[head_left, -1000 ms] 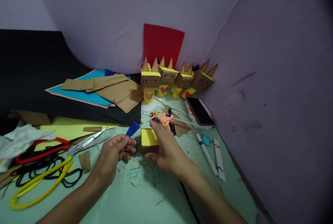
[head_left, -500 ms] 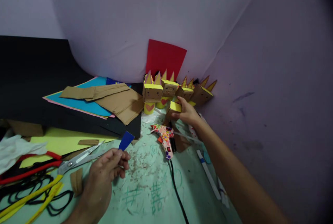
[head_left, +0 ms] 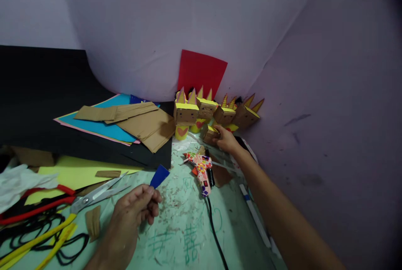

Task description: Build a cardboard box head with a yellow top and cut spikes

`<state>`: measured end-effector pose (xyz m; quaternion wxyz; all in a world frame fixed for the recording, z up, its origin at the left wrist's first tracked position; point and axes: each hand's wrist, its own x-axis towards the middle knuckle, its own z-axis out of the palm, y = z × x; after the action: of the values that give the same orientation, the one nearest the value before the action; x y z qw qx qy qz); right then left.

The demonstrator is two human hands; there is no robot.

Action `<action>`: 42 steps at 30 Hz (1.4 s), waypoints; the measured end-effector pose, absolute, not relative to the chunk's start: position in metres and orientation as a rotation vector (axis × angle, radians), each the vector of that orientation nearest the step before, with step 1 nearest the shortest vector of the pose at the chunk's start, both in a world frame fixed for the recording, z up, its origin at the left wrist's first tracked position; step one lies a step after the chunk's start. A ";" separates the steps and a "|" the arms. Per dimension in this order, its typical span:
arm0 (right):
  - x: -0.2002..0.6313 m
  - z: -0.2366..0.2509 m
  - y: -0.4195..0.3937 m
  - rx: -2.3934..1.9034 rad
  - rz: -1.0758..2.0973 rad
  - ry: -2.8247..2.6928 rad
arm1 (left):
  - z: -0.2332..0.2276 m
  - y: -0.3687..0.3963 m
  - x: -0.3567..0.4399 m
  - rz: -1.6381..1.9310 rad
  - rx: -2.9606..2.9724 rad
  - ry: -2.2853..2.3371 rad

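My left hand [head_left: 138, 205], low in front, pinches the narrow end of a small blue piece of card [head_left: 160, 176] between thumb and fingers. Farther off, my right hand [head_left: 228, 139] reaches out with its fingers closed on the right side of a small cardboard box [head_left: 210, 134] with a yellow top. Right behind that box stand several cardboard figures [head_left: 186, 113] with box heads and pointed yellow horns. A flower-patterned glue gun [head_left: 201, 169] lies on the table between my hands, nearer to the right forearm.
Large scissors [head_left: 91, 196] and tangled black cord [head_left: 59, 249] lie at the left. Cardboard strips [head_left: 141, 123] rest on coloured sheets over black card [head_left: 37, 123]. A red sheet [head_left: 202, 73] leans on the back wall. The glue gun's cable [head_left: 213, 228] runs toward me.
My right hand has lowered the small box slightly, and its yellow top shows less. The left hand with the blue card has shifted a little to the right.
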<state>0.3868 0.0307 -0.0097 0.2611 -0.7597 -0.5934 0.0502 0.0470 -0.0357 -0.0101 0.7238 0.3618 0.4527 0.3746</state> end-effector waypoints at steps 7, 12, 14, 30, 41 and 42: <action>0.382 -0.005 0.028 -2.052 0.043 -1.578 | -0.007 -0.036 0.049 0.813 0.829 1.014; 0.358 0.018 0.001 -1.939 0.027 -1.510 | -0.005 -0.037 0.051 0.779 0.839 1.012; 0.333 0.027 -0.023 -1.883 0.035 -1.446 | -0.004 -0.038 0.051 0.770 0.848 1.016; 0.205 -0.019 -0.099 -1.255 1.321 -0.718 | -0.001 -0.047 0.049 0.594 1.281 0.973; 0.198 -0.025 -0.104 -1.016 1.476 -0.509 | -0.016 -0.038 0.051 0.697 0.974 0.802; 0.199 -0.025 -0.105 -0.990 1.505 -0.501 | -0.015 -0.040 0.051 0.633 1.010 0.759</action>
<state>0.1989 -0.1054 -0.0253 0.5936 -0.4261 -0.2157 0.6477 0.0513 -0.0399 -0.0153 0.7607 0.4640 0.3487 0.2906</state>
